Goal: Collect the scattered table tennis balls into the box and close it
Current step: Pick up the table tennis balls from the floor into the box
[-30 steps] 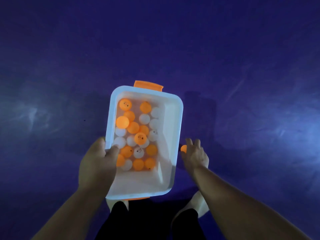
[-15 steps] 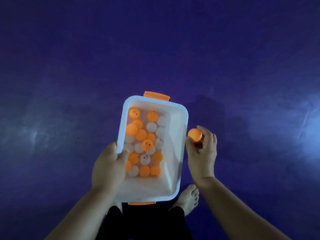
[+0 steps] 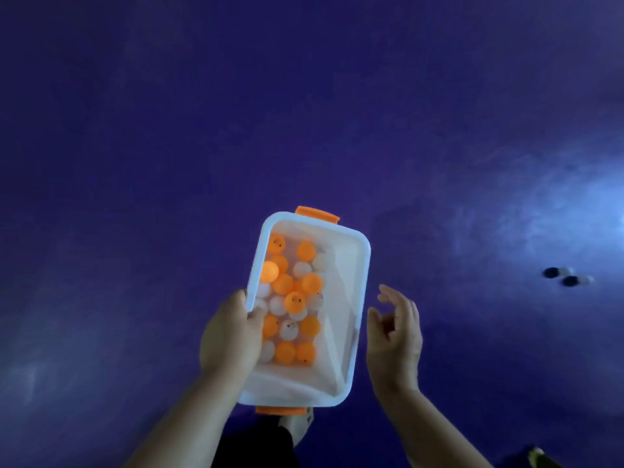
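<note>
A clear plastic box (image 3: 363, 298) with a white rim and orange latches at both ends is held above a dark blue floor. Several orange and white table tennis balls (image 3: 293, 300) lie piled along its left side. My left hand (image 3: 229, 336) grips the box's left rim, thumb inside. My right hand (image 3: 395, 329) hovers just right of the box, fingers apart and empty. Two white balls (image 3: 575, 276) rest on the floor far to the right, each with a dark shadow beside it. No lid is in view.
The blue floor (image 3: 304, 113) stretches all around, with a bright glare patch at the right edge. My legs and a foot (image 3: 300, 425) show below the box. A small yellowish object (image 3: 537, 456) sits at the bottom right.
The orange ball that my right hand held beside the box is gone from the hand, which has opened. The view shifted, bringing two white balls on the floor into sight.
</note>
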A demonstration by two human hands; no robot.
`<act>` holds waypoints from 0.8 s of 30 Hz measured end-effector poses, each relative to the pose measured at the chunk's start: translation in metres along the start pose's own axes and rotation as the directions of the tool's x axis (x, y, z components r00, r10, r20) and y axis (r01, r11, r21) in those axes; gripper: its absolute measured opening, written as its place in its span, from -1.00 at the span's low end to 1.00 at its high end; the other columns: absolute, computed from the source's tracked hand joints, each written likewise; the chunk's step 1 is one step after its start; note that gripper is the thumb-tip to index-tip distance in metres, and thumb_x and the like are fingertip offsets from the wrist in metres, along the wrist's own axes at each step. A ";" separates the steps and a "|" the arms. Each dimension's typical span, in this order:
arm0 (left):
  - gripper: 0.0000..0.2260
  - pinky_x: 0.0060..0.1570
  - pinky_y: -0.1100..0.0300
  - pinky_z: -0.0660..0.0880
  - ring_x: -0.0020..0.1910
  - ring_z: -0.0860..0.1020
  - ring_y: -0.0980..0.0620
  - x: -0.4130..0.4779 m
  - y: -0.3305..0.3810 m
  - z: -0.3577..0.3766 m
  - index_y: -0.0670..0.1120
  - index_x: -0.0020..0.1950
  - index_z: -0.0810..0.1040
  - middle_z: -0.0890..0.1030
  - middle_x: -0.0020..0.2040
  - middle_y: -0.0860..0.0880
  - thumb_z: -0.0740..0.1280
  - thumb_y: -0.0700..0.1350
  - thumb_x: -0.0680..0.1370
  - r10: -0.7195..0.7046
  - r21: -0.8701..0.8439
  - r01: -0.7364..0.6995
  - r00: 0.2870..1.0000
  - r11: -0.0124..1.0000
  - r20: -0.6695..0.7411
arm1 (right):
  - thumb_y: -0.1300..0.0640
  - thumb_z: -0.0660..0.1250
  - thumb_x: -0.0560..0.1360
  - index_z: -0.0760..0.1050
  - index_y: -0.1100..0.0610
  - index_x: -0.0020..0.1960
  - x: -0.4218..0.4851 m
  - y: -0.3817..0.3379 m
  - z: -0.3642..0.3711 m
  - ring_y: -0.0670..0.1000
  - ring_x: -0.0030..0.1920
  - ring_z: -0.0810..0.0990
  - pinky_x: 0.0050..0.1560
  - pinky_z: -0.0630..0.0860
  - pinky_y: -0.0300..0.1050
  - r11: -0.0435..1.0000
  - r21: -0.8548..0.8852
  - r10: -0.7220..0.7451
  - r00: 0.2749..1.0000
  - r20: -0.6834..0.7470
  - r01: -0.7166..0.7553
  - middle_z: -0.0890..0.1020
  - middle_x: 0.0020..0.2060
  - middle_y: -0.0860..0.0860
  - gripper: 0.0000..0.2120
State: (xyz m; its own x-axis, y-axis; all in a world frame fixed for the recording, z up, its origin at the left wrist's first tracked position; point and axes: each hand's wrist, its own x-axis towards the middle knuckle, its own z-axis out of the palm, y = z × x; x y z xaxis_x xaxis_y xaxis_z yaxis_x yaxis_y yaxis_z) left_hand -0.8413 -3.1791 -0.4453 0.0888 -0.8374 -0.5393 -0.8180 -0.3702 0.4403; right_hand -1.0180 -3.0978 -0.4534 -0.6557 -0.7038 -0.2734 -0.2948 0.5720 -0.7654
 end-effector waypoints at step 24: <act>-0.87 -0.30 0.09 0.31 -0.22 0.43 -0.15 -0.002 0.410 0.072 -0.12 -0.16 0.41 0.49 -0.21 -0.09 0.27 -0.09 0.52 0.342 0.171 -0.420 0.870 0.891 0.354 | 0.35 0.27 0.50 0.59 0.04 -0.18 0.192 -0.048 -0.287 -0.06 -0.31 0.54 -0.26 0.57 -0.14 0.749 0.470 0.639 0.697 -0.325 -0.467 0.63 -0.32 0.01 -0.75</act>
State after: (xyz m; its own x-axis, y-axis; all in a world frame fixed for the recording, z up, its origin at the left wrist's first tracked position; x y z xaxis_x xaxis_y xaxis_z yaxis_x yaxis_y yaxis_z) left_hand -1.2183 -3.3005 -0.3155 -0.4039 -0.7129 -0.5732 -0.8634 0.0901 0.4963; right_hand -1.3288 -3.1394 -0.3024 -0.8713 0.0114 -0.4907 0.4124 0.5589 -0.7194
